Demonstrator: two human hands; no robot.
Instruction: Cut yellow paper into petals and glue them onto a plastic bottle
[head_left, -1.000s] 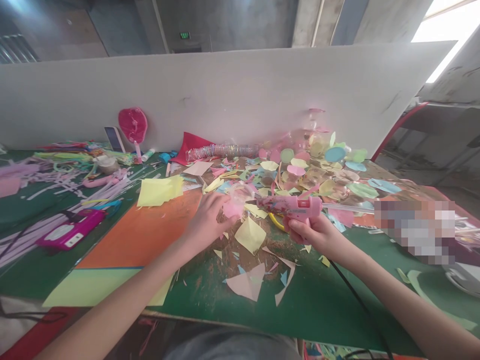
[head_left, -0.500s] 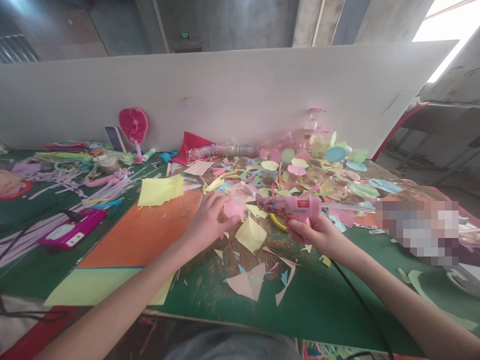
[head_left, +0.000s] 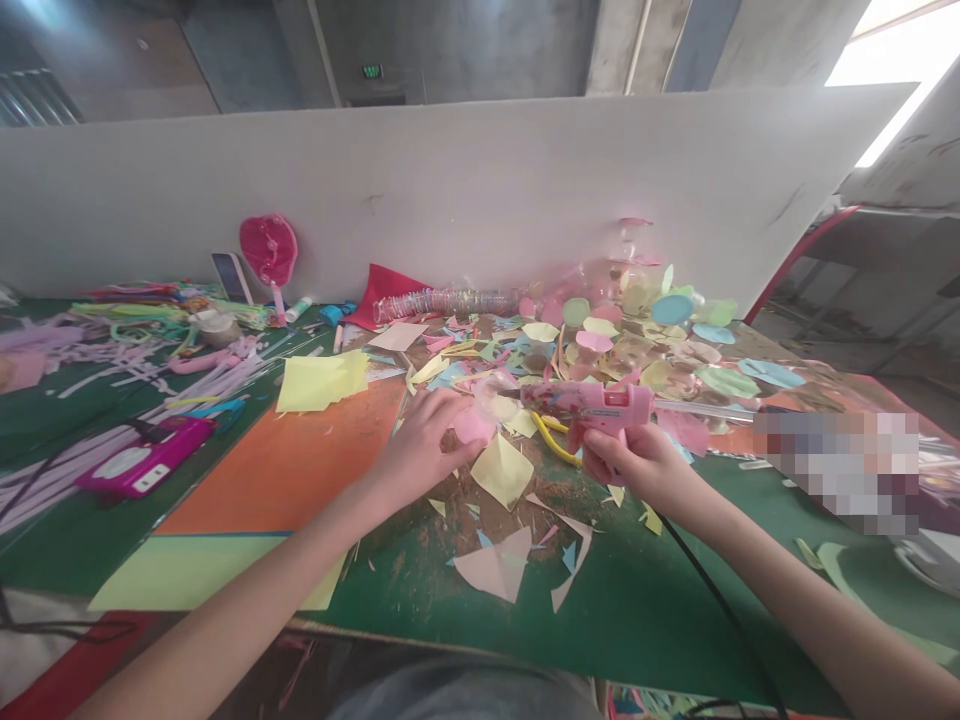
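R hand [head_left: 637, 465] is gripping pink glue gun [head_left: 592, 403], L hand [head_left: 420, 460] is curled, pressing pink paper [head_left: 472, 426] against clear plastic piece [head_left: 489, 395]; stack of clear plastic cups [head_left: 446, 305] lying behind, nr paper scraps [head_left: 502, 470].

I'm watching through the one camera worn on the person's head, and it looks forward and down from just above the work. It sits close over the hands [head_left: 525, 460] and the green counter [head_left: 637, 620], a wide view — the counter's far edge meets a white partition [head_left: 450, 190], and a concrete wall [head_left: 450, 50] shows above.
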